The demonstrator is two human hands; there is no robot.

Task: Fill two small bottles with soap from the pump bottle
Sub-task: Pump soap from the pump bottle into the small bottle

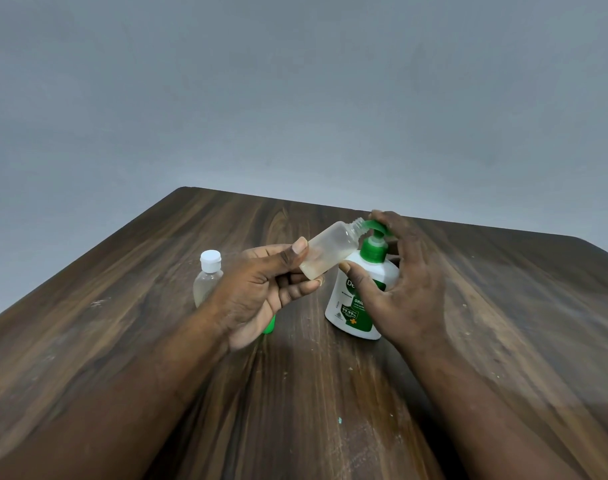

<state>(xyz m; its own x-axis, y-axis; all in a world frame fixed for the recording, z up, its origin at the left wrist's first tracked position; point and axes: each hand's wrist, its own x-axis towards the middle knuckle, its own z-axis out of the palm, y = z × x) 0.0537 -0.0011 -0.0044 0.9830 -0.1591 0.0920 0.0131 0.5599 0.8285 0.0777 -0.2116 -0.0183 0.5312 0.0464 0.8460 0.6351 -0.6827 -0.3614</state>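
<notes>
Soap pools pale in the tilted, uncapped frosted bottle (pixel 330 252).

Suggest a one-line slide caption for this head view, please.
Left hand tilts an uncapped small bottle to the pump bottle nozzle; right hand rests on the pump.

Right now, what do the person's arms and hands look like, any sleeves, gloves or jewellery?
Both forearms are bare as far as the picture shows; no sleeves are visible. The left hand and right hand wear no gloves, and no rings, watch or bracelets are visible on the fingers or wrists. The visible nails are short and unpainted. Pale, dusty-looking smudges mark the back of the right hand.
</notes>
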